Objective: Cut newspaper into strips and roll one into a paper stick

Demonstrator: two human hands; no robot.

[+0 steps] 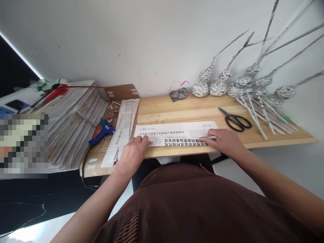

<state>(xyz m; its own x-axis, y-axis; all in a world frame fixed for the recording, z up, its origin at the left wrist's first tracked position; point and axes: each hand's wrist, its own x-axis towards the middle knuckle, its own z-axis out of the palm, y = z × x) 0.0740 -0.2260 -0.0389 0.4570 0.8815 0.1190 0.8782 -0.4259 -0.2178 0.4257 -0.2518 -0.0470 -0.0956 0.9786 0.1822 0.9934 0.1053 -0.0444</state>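
A folded strip of newspaper (174, 130) with printed characters lies across the wooden table near its front edge. My left hand (135, 148) is at the strip's left end, fingers bent and closed on its near edge. At the right end my right hand (224, 141) pinches the same strip between thumb and fingers; a small light end shows at the fingertips, too small to make out. Behind the right hand lies a pair of black scissors (236, 122), blades pointing to the back left. More newspaper strips (124, 128) lie in a pile left of the sheet.
A blue glue gun (102, 131) with a cord sits at the left, beside a tall newspaper stack (78, 125). Several woven paper gourd shapes (201, 87) with long stems stand along the wall, rolled paper sticks (263, 116) near them. A grey crumpled cloth (178, 95) lies at the back.
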